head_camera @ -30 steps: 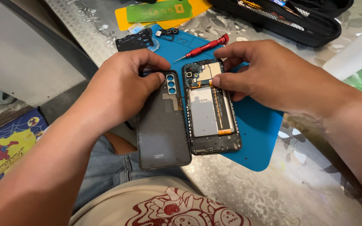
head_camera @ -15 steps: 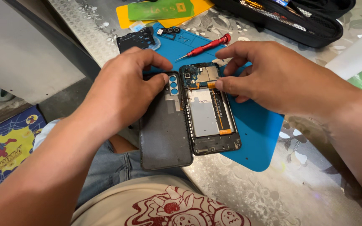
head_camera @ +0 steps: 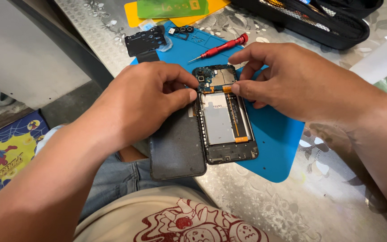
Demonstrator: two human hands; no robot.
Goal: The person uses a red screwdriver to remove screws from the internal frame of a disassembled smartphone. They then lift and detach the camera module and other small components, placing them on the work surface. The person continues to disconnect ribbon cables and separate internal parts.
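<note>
An opened black phone (head_camera: 225,123) lies on a blue work mat (head_camera: 274,134), its battery and circuit board exposed. The dark back cover (head_camera: 175,145) lies flat beside it on the left. My left hand (head_camera: 144,101) rests over the cover's top end, thumb and fingertips pinching at the phone's upper left edge by the board. My right hand (head_camera: 292,78) reaches in from the right, with thumb and forefinger pressed on an orange flex strip at the board's lower edge. Whether either hand has lifted a part is hidden by the fingers.
A red screwdriver (head_camera: 222,47) lies on the mat behind the phone. A black plastic frame piece (head_camera: 145,41) and small parts sit at the mat's far left corner. Yellow and green cards (head_camera: 171,9) and a black tool case (head_camera: 310,20) lie farther back. The table edge runs along the left.
My left hand has slid right across the cover's camera end to the phone's upper left edge. The right hand's fingers have shifted onto the orange strip.
</note>
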